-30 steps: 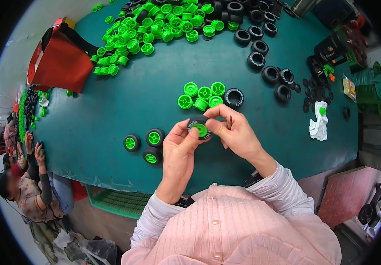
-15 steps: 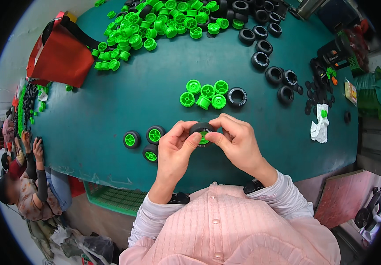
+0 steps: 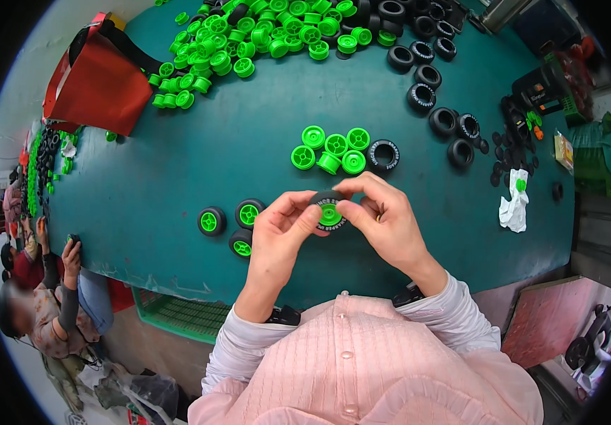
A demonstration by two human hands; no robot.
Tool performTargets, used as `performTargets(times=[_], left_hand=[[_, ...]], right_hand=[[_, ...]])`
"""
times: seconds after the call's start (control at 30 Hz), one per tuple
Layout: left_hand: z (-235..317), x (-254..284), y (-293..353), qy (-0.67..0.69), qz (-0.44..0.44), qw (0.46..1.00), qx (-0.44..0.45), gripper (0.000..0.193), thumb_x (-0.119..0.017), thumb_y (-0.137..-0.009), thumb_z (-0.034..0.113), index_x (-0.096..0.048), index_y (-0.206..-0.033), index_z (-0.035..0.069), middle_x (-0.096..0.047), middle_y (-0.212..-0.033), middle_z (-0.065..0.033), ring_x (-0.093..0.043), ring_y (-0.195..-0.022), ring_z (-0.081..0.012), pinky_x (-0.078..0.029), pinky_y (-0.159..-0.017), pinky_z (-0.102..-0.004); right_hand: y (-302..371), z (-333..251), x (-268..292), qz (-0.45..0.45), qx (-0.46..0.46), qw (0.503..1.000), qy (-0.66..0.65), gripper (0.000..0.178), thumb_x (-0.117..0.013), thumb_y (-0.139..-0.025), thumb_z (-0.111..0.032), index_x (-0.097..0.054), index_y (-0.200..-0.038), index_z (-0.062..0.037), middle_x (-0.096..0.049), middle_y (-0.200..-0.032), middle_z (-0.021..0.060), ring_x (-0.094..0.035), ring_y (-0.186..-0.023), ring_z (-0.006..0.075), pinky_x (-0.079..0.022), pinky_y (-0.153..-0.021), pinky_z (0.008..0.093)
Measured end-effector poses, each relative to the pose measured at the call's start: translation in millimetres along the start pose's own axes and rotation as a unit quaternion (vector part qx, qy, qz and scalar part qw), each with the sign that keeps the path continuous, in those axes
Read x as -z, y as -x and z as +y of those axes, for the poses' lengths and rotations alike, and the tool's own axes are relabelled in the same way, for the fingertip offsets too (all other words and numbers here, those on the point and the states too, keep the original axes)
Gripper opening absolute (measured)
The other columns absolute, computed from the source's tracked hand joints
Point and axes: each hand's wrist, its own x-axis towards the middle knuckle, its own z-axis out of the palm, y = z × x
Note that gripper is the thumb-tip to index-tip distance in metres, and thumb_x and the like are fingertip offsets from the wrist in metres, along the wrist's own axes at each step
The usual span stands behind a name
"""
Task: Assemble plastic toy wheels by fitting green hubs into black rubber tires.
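A big dark green table point(image 3: 178, 184) fills most of the view, and it is the place to measure everything from. At the table's far left corner sits a red bag point(image 3: 100, 88) with black straps. Along the far edge of the table lies a big heap of bright green wheel hubs point(image 3: 249, 42). Next to that heap, toward the far right of the table, lies a string of black rubber tyres point(image 3: 426, 71).

Near the table's right edge there is a crumpled white cloth point(image 3: 514, 205). In the middle of the table sits a small bunch of five green hubs point(image 3: 330, 150), and one empty black tyre point(image 3: 383, 154) touches the right side of that bunch. Closer to the near edge, on the left, rest three finished wheels point(image 3: 234, 223), black outside and green inside, close together.

Above the near middle of the table, both hands meet. The left hand point(image 3: 280, 237) is curled, with its thumb and fingers pinching the left side of a small wheel point(image 3: 329, 210). The right hand point(image 3: 387, 219) is curled too, and its fingertips press on the top and right side of the same wheel. This wheel has a black tyre around a green hub, and it is held up just over the table, between the finished wheels and the bunch of hubs
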Motion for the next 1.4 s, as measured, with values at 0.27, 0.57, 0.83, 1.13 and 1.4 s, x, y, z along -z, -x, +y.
performTargets(times=[0.27,0.57,0.83,1.13,1.4], left_hand=[[-4,-4,5,0.003,0.037,0.999,-0.018,0.026,-0.067,-0.1,0.014,-0.065,-0.119,-0.004,-0.071,-0.106,-0.0075,-0.067,-0.093,-0.0124,-0.056,-0.082,-0.0273],[-15,13,4,0.171,-0.037,0.98,0.097,0.022,-0.065,-0.1,0.013,-0.064,-0.117,-0.001,-0.071,-0.109,-0.0072,-0.068,-0.098,-0.0145,-0.057,-0.086,-0.0329],[-10,2,5,0.151,-0.025,0.984,0.091,0.028,-0.065,-0.101,0.015,-0.059,-0.124,-0.001,-0.068,-0.113,-0.009,-0.067,-0.103,-0.0158,-0.06,-0.089,-0.0362],[-7,-2,5,0.095,0.011,0.993,0.068,0.034,-0.065,-0.102,0.02,-0.061,-0.125,-0.004,-0.069,-0.115,-0.0105,-0.068,-0.1,-0.0162,-0.061,-0.084,-0.0329],[-12,3,3,0.052,0.0,0.998,0.04,0.029,-0.068,-0.1,0.02,-0.065,-0.116,-0.003,-0.072,-0.106,-0.0087,-0.069,-0.092,-0.0153,-0.06,-0.078,-0.0299]], right_hand=[[7,0,-6,-0.023,-0.082,0.994,-0.065,0.015,-0.076,-0.087,-0.008,-0.069,-0.099,-0.0011,-0.059,-0.072,-0.003,-0.035,-0.053,0.0007,-0.028,-0.049,0.0246],[-4,0,6,-0.11,-0.214,0.96,-0.142,0.018,-0.069,-0.098,-0.019,-0.068,-0.1,-0.0015,-0.063,-0.073,-0.0029,-0.042,-0.05,0.0009,-0.032,-0.044,0.0223],[-2,2,8,-0.063,-0.179,0.978,-0.084,0.017,-0.073,-0.095,-0.015,-0.068,-0.1,-0.0006,-0.061,-0.074,-0.0037,-0.04,-0.052,-0.0016,-0.031,-0.047,0.0207],[2,0,2,-0.036,-0.142,0.984,-0.104,0.018,-0.074,-0.092,-0.009,-0.067,-0.106,0.0008,-0.063,-0.08,-0.0039,-0.038,-0.053,-0.0031,-0.029,-0.048,0.0208],[6,-1,3,-0.061,-0.186,0.974,-0.116,0.017,-0.071,-0.095,-0.012,-0.067,-0.106,0.0005,-0.06,-0.07,-0.0057,-0.04,-0.05,-0.0023,-0.03,-0.046,0.0204]])
